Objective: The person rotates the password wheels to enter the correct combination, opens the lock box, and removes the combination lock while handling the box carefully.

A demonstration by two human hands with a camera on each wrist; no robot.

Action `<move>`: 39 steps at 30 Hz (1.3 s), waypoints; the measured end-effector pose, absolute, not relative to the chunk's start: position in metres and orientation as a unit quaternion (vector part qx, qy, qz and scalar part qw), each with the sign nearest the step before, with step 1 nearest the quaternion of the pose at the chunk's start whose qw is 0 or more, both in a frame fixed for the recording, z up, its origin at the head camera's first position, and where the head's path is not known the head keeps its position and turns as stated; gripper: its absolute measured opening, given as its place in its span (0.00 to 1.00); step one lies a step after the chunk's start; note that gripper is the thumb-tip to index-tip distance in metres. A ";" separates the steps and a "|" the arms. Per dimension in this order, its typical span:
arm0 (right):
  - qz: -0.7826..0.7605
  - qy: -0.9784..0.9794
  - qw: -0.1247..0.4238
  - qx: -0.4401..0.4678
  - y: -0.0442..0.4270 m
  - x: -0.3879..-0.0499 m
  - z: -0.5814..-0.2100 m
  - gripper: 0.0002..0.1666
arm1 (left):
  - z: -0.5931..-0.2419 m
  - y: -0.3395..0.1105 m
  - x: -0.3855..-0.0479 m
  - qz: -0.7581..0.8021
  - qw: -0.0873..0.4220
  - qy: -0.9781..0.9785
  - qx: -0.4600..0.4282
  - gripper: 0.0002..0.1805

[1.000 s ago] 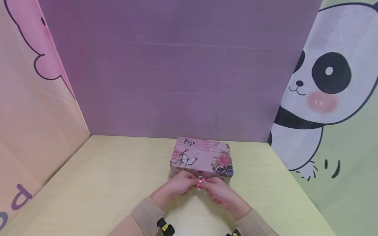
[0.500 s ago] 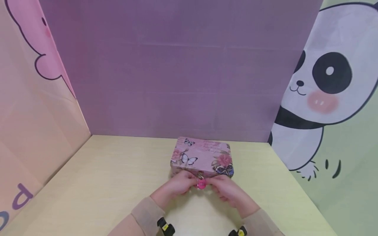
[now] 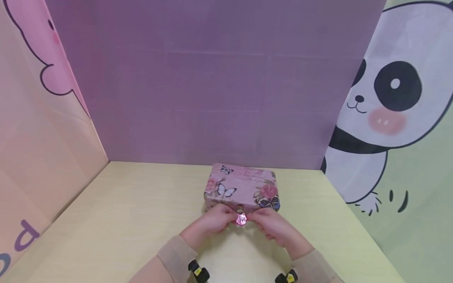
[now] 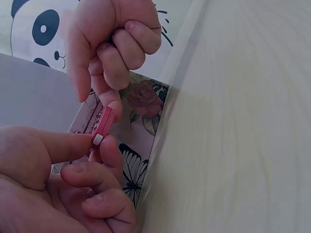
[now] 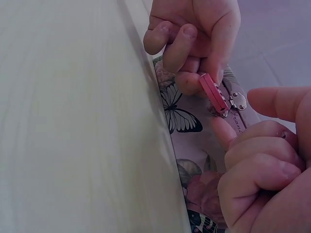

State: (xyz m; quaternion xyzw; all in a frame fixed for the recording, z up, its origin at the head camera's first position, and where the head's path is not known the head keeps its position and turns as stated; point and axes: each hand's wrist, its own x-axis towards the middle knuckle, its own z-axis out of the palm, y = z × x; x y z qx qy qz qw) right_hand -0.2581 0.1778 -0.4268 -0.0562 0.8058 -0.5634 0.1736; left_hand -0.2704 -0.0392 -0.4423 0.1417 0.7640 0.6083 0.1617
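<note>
Well to the left of the hands stands a pale peach wall (image 3: 46, 149) with a pink cartoon figure (image 3: 58, 78) printed near its top. Closer in, a beige left sleeve (image 3: 177, 251) reaches over the pale worktop (image 3: 148, 212), a black piece with a yellow mark (image 3: 199, 272) at its cuff. The left hand (image 3: 216, 218) comes next, pinching a small pink padlock (image 3: 241, 219) between thumb and forefinger, its other fingers loosely bent. Directly beyond both hands sits a pink box (image 3: 240, 184), flat on the worktop with its lid down, the top printed with butterflies, roses and faint script; farther beyond, a purple panel (image 3: 212, 86) rises across the back. The padlock is between the two hands, in front of the box's near side, just by a metal clasp (image 5: 238, 101), and its face catches the light in the head view. I cannot tell how its shackle sits in the clasp. On the padlock's other side, the right hand (image 3: 270, 224) touches it with an outstretched forefinger; the thumb is spread clear of it and the remaining fingers are folded toward the palm. The right sleeve (image 3: 316, 265) follows, a second black piece (image 3: 286, 277) beside its cuff. Well to the right of the hands, a pale green wall (image 3: 424, 196) carries a large printed panda (image 3: 431, 90).
</note>
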 end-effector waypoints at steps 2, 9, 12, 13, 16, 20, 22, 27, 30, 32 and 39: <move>-0.557 0.811 0.170 -0.060 0.179 -0.258 -0.427 0.19 | -0.443 -0.039 -0.271 0.609 0.162 0.764 0.142 0.09; -0.565 0.802 0.180 -0.072 0.178 -0.258 -0.431 0.19 | -0.443 -0.040 -0.271 0.602 0.155 0.769 0.148 0.10; -0.570 0.798 0.182 -0.075 0.177 -0.258 -0.434 0.18 | -0.442 -0.039 -0.271 0.598 0.150 0.773 0.149 0.10; -0.571 0.797 0.183 -0.076 0.177 -0.258 -0.434 0.18 | -0.442 -0.039 -0.271 0.597 0.150 0.774 0.149 0.10; -0.574 0.794 0.183 -0.082 0.174 -0.257 -0.435 0.17 | -0.442 -0.039 -0.270 0.597 0.151 0.774 0.149 0.10; -0.575 0.793 0.183 -0.085 0.170 -0.257 -0.436 0.15 | -0.441 -0.039 -0.270 0.602 0.156 0.769 0.151 0.10; -0.575 0.793 0.181 -0.084 0.169 -0.256 -0.436 0.15 | -0.441 -0.039 -0.270 0.604 0.158 0.766 0.153 0.10; -0.579 0.792 0.174 -0.082 0.165 -0.255 -0.438 0.15 | -0.442 -0.040 -0.271 0.606 0.159 0.765 0.151 0.10; -0.578 0.794 0.170 -0.081 0.164 -0.254 -0.439 0.15 | -0.442 -0.040 -0.271 0.604 0.164 0.766 0.145 0.09; -0.577 0.795 0.169 -0.081 0.163 -0.254 -0.440 0.14 | -0.442 -0.041 -0.270 0.601 0.168 0.768 0.143 0.09; -0.580 0.792 0.173 -0.079 0.164 -0.256 -0.443 0.13 | -0.440 -0.041 -0.269 0.588 0.175 0.776 0.144 0.09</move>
